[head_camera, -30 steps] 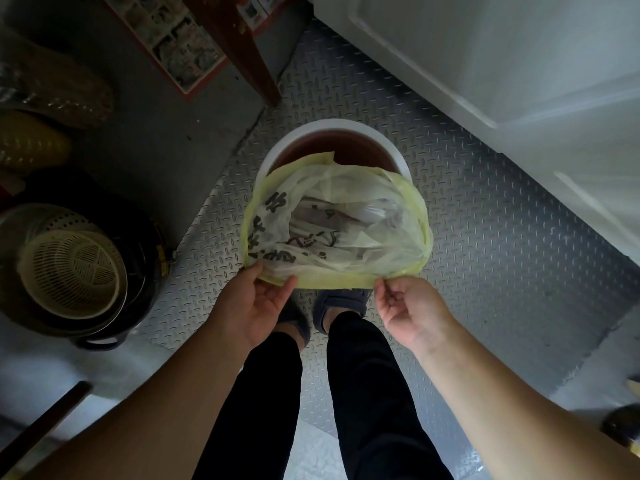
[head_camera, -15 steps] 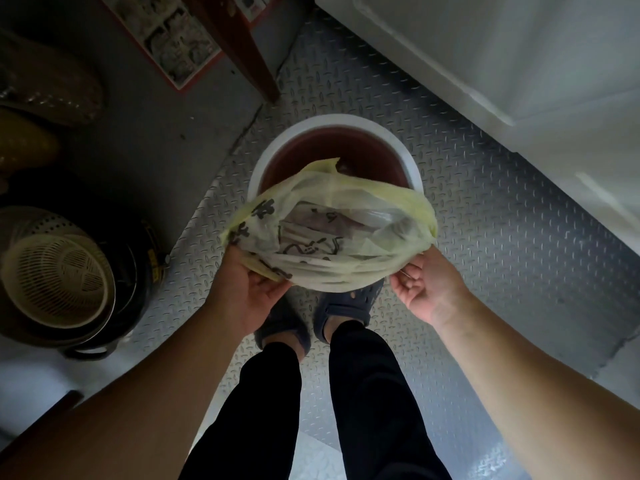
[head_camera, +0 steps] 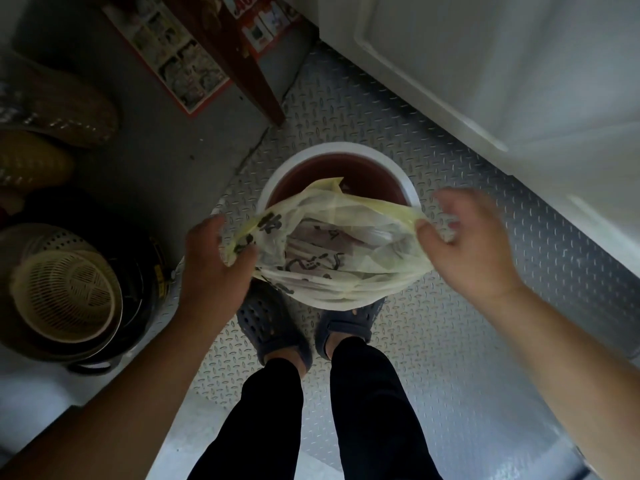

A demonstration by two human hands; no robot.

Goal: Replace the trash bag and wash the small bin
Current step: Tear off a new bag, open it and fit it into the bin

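Observation:
A small round bin (head_camera: 341, 151) with a white rim and brown inside stands on the metal floor in front of my feet. A pale yellow trash bag (head_camera: 346, 278) with black print, holding paper waste, hangs lifted above the bin's near side. My left hand (head_camera: 214, 261) grips the bag's left edge. My right hand (head_camera: 467, 244), blurred by motion, pinches the bag's right edge between thumb and fingers.
Diamond-plate metal floor (head_camera: 450, 341) lies under the bin. A white cabinet door (head_camera: 502, 81) rises at the right. A brown wooden leg (head_camera: 249, 74) stands behind the bin. At the left sits a dark pot with a cream colander (head_camera: 65, 296), with woven items behind it.
Both hands have slid from the bag's near rim out to its left and right edges, and the bag's mouth has been pulled wider sideways and lifted a little.

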